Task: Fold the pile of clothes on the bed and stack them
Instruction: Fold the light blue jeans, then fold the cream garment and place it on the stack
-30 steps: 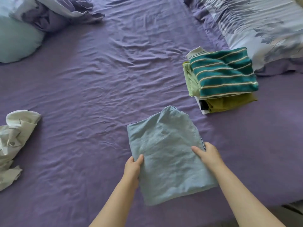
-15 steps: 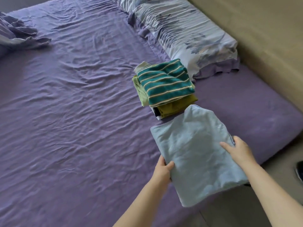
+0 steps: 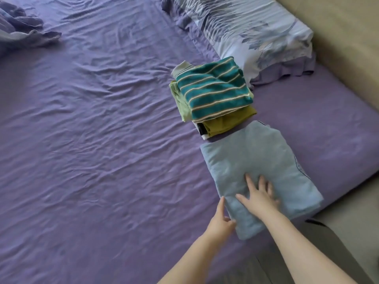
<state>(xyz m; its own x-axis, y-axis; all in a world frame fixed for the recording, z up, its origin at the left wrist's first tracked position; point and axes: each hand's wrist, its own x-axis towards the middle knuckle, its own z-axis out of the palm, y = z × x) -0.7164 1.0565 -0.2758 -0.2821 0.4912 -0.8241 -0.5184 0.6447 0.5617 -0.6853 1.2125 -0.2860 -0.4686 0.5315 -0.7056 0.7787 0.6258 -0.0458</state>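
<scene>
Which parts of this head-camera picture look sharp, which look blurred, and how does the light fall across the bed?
Head view: the striped top on the stack is fairly sharp; the right hand on the blue garment shows slight motion blur; the sheet softens toward the lower left; light is soft and even, with faint shadows in the wrinkles and no glare.

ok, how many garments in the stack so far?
4 visible: striped teal top uppermost, olive piece under it, light green one poking out left, pale grey edge at the back. A black-white bit below may be another. The blue garment isn't stacked yet.
</scene>
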